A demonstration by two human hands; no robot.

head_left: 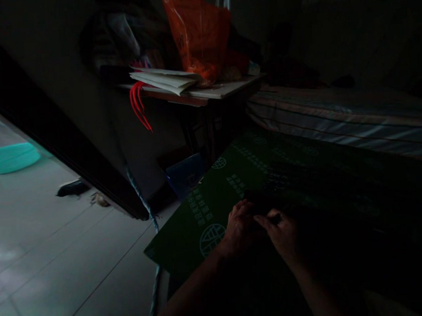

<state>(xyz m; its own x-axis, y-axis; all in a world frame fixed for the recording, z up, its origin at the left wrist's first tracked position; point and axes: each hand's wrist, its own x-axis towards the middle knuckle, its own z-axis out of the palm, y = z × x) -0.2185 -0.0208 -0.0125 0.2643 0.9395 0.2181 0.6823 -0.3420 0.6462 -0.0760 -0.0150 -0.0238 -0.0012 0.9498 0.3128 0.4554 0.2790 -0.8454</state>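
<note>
Forearms (199, 279) converge, left hand (237, 225) beside right hand (283, 232), fingers (263, 220) bent, grasp too dark to tell.

Prob. home bdrm, mattress (343, 111), tbl (225, 90) w/ bag (200, 33)

The room is dim, brightest toward nine o'clock. Pale tiled floor (78, 264) lies at eight, beside a slanting dark frame (60, 123); a side table (225, 90) stands at twelve, a striped mattress (353, 110) near three, shadowed wall (317, 34) at two.
</note>
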